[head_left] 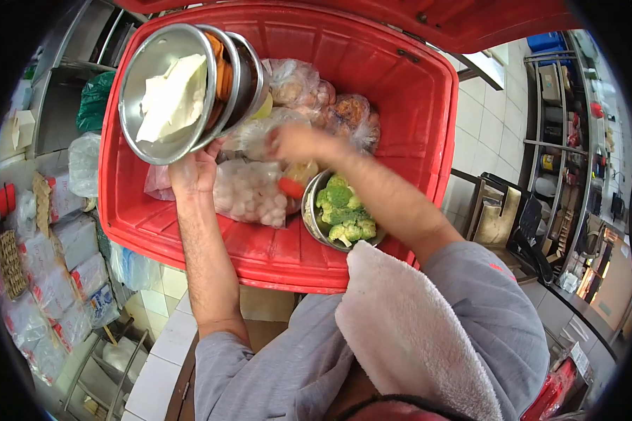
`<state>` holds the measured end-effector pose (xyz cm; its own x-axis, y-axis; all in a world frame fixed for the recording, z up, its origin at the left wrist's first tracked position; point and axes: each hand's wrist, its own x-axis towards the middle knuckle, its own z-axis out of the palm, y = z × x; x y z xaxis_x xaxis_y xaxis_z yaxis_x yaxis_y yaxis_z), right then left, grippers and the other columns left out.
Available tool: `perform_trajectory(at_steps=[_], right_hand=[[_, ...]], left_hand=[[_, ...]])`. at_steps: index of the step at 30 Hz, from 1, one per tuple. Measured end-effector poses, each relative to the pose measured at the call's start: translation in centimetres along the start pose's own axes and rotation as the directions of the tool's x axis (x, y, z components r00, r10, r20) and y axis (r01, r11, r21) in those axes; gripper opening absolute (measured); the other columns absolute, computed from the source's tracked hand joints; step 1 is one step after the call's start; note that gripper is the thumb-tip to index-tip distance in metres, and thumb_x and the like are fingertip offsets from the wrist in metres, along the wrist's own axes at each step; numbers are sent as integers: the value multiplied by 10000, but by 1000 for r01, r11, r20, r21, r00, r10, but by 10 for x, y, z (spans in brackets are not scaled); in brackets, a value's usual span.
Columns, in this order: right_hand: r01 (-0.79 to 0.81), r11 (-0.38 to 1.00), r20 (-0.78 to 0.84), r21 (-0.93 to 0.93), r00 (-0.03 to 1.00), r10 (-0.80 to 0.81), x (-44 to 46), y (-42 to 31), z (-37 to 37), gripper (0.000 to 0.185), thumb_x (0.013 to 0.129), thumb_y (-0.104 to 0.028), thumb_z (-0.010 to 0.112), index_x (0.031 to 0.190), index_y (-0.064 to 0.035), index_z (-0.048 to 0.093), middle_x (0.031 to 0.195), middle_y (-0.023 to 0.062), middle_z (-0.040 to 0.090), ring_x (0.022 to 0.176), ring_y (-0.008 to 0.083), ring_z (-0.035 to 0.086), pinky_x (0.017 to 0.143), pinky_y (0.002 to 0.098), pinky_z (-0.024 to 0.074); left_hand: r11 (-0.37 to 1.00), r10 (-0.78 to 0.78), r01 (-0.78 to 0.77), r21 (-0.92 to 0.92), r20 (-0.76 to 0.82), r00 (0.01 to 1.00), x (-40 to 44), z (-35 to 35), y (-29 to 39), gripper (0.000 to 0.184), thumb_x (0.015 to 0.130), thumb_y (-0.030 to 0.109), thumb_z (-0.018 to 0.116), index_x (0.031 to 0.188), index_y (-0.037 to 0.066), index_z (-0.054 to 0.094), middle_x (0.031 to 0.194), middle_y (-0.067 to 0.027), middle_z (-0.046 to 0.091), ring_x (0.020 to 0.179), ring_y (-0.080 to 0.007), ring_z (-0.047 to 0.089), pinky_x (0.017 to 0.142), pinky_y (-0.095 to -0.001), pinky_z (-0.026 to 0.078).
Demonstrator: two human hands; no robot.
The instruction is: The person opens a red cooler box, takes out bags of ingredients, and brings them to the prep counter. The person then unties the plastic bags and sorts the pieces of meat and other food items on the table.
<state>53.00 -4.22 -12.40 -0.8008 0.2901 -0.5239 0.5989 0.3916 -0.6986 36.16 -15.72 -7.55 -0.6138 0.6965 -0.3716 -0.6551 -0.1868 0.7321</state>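
**Stack of metal bowls point(168, 46) held over open red chest point(414, 105)**

Silver-grey, smooth and round, with rims overlapping one behind another. Held above the left part of the chest by the left hand point(198, 172) alone, fingers bent against the outer side and partly hidden. Filled in front with pale flat pieces point(175, 95), behind that with orange pieces point(225, 77), and farther back with something dark, too shaded to name.

Counted: three rims in the stack. One broccoli bowl point(310, 216) at the near right inside the chest, heaped with green florets point(340, 203), number unclear. Clear bags, at least four: one bag of whitish pieces point(249, 189), near the middle; one bag of pinkish contents point(291, 81), far; one bag of orange-brown contents point(351, 111), far right; one crumpled bag point(249, 135) in the centre, just beside the right hand point(286, 143). Blurred there; cannot tell whether gripping that bag or merely touching. One red-orange item point(291, 187), partly hidden, just left of the broccoli. One white towel point(414, 323), near right, against the grey sleeve point(484, 302).
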Motion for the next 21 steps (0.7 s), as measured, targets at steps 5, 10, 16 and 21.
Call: perform_trajectory(at_steps=[5,10,16,21], right_hand=[[-449,819,-27,-357,881,471,28,217,3,645,684,-378,682,1229,-81,507,1176,178,569,1081,281,562,894,374,457],[-507,792,-75,-340,854,514,-6,175,2,662,762,-324,608,1322,-82,352,1250,211,499,1158,319,493,959,399,395],[-564,768,-187,-304,825,533,-2,177,11,574,794,-233,536,1324,-107,355,1249,193,498,1182,342,461,997,431,343],[-539,818,-546,-199,755,364,2,198,33,467,825,-211,436,1277,-96,431,1235,205,507,1234,353,399,997,487,320]], left_hand=[[1000,-2,2,5,8,1000,-6,9,-2,387,896,210,509,1220,10,443,1145,-157,556,981,-291,595,764,-441,555],[1000,4,-4,8,17,1000,-7,8,-4,388,896,204,512,1222,7,435,1154,-152,544,972,-288,592,753,-428,555],[999,-47,47,23,-4,999,-6,9,-9,366,904,199,501,1224,32,441,1178,-140,528,996,-279,577,729,-411,553],[998,-45,46,34,-12,999,-3,5,-15,357,902,191,501,1226,52,443,1181,-132,528,997,-282,577,721,-423,554]])
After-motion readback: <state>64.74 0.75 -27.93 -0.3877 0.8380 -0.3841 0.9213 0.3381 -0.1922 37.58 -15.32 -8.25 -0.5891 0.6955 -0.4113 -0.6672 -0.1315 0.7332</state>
